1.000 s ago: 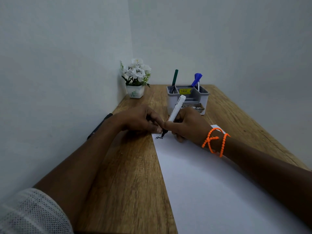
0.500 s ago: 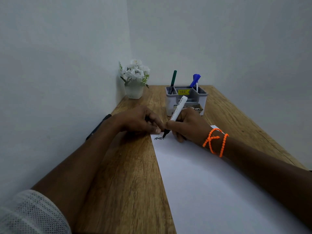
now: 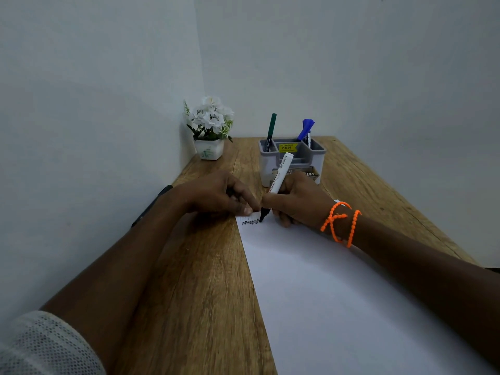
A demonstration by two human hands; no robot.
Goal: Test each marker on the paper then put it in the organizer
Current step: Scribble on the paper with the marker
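Two hands, head view: both meet at the far left corner of the paper (image 3: pixel 338 293) on the wooden table (image 3: pixel 200 293).
Right hand: the right hand (image 3: pixel 300 198) has its fingers curled round a white-bodied marker (image 3: pixel 280 175), gripping it low near the black tip.
Marker axis: tilted, tip down and toward the person on the sheet, tail up and away, leaning toward the organizer (image 3: pixel 293 163).
Mark: a short black zigzag scribble (image 3: pixel 250 222) lies just left of the tip, touching or nearly so.
Left hand: the left hand (image 3: pixel 216 194) rests on the paper's corner, fingertips pressing it down; the fingers are bent, and something dark may sit in them, too hidden to tell.
Organizer: grey, compartmented, just beyond the right hand's knuckles; a green marker (image 3: pixel 270 131) stands in its left slot, a blue-capped marker (image 3: pixel 307 129) in its right.
Key relation: I judge the test stroke nearly done; the organizer lies straight ahead of the right hand, the nearer one, and the tail already aims that way.
Other things: a white flower pot (image 3: pixel 209 131) in the corner; a dark pen-like thing (image 3: pixel 151 205) at the table's left edge.
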